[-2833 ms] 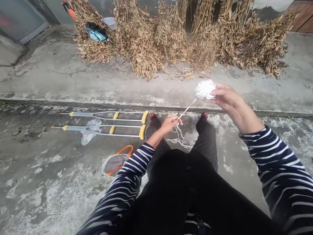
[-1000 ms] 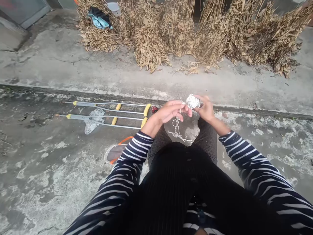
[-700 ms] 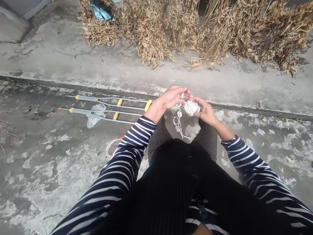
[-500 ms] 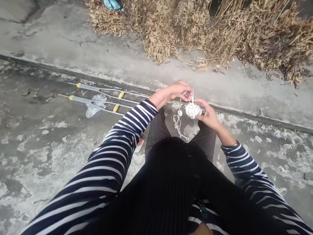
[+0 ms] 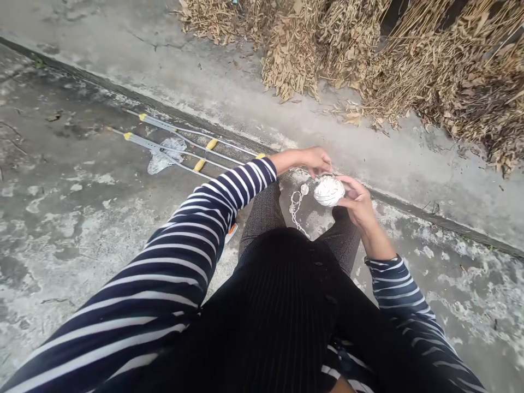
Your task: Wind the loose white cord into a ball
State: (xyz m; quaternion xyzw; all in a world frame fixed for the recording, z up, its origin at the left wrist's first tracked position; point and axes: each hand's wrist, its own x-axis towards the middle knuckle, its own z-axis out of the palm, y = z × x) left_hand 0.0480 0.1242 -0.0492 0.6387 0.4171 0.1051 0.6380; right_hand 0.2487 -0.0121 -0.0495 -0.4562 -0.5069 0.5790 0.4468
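My right hand (image 5: 357, 201) is closed around the right side of a ball of white cord (image 5: 328, 192), thumb below and fingers above. Just beyond the ball, my left hand (image 5: 319, 160) bends over its upper edge with fingers pinched on the cord; the strand between the fingers is mostly hidden. Left of the ball lies a loose, tangled length of white cord (image 5: 295, 210) with a small wound lump (image 5: 304, 189) at its top end. It is on the ground between my knees.
Two metal crutches (image 5: 164, 150) with yellow grips lie to the left, beside a crumpled clear plastic bag (image 5: 158, 159). A low concrete step (image 5: 229, 112) runs across, with dried leafy stalks (image 5: 368, 65) piled beyond. An orange-and-white object (image 5: 231, 232) is partly hidden by my left sleeve.
My left hand has come down from above the ball to its top edge, and the taut upright strand no longer shows. The ball has turned in my right hand. The view has shifted.
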